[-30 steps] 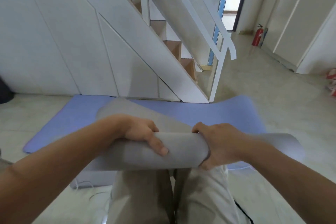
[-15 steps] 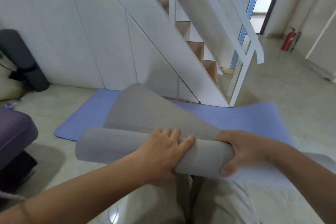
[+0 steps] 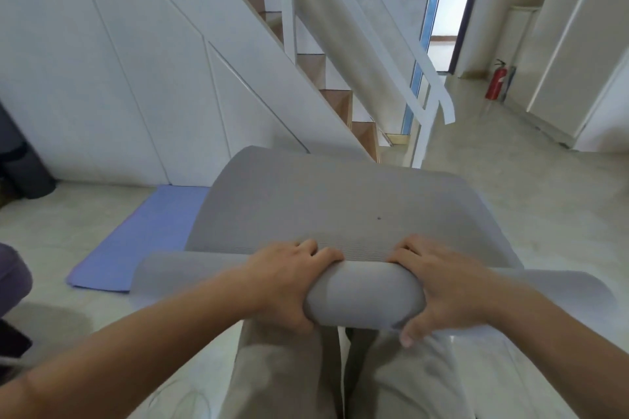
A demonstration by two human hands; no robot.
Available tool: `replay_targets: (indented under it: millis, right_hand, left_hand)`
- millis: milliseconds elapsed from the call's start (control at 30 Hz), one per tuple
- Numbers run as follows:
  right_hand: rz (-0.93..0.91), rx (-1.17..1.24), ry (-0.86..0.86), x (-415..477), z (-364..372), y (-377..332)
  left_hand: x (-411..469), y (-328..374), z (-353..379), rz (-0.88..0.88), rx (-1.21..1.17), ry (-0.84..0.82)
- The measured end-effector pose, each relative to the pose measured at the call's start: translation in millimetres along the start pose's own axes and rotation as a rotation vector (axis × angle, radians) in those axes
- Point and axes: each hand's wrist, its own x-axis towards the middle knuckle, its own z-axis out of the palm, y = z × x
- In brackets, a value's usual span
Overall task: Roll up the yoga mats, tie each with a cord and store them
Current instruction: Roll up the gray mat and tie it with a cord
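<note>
Over our legs (image 3: 282, 378), left hand (image 3: 289, 282) and right hand (image 3: 442, 286) curl around the grey mat (image 3: 364, 296) so its roll cannot loosen.

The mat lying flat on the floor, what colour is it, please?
The flat mat is lavender blue; the head view shows it.

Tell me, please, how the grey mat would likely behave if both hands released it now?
It would probably unroll: the grey mat has a free sheet arching up, nothing tying it. It seems squashy, as the left hand and right hand dent the roll. Round, it may roll across the floor.
</note>
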Motion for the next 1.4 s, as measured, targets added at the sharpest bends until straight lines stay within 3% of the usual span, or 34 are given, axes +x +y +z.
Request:
replay_targets:
  millis: [367, 633, 700, 833, 900, 967, 1100, 1267, 1400]
  right_hand:
    - [0.145, 0.171, 0.023, -9, 4, 16]
    - [0.091, -0.121, 0.105, 28, 19, 28]
    - [0.114, -0.063, 0.104, 40, 25, 40]
    - [0.214, 0.114, 0.065, 70, 14, 64]
    - [0.251, 0.143, -0.026, 90, 4, 68]
    - [0.255, 0.087, -0.001, 107, 0, 69]
    - [0.139, -0.074, 0.294, 107, 10, 69]
    - [-0.013, -0.15, 0.192, 78, 12, 74]
    - [0.009, -0.037, -0.048, 61, -18, 69]
  left_hand:
    - [41, -14, -20, -0.035, -0.305, -0.369]
    - [68, -62, 0, -0.196, -0.721, -0.437]
    - [73, -64, -3, -0.167, -0.574, -0.398]
    - [65, -47, 11, 0.017, 0.033, 0.072]
    - [74, -45, 29, -0.016, 0.153, 0.1]
    - [92, -51, 33, -0.067, 0.179, 0.039]
    - [118, -74, 7, -0.094, -0.041, -0.127]
    - [136, -75, -27, -0.086, -0.236, -0.397]
    - [132, -68, -34, -0.049, -0.433, -0.588]
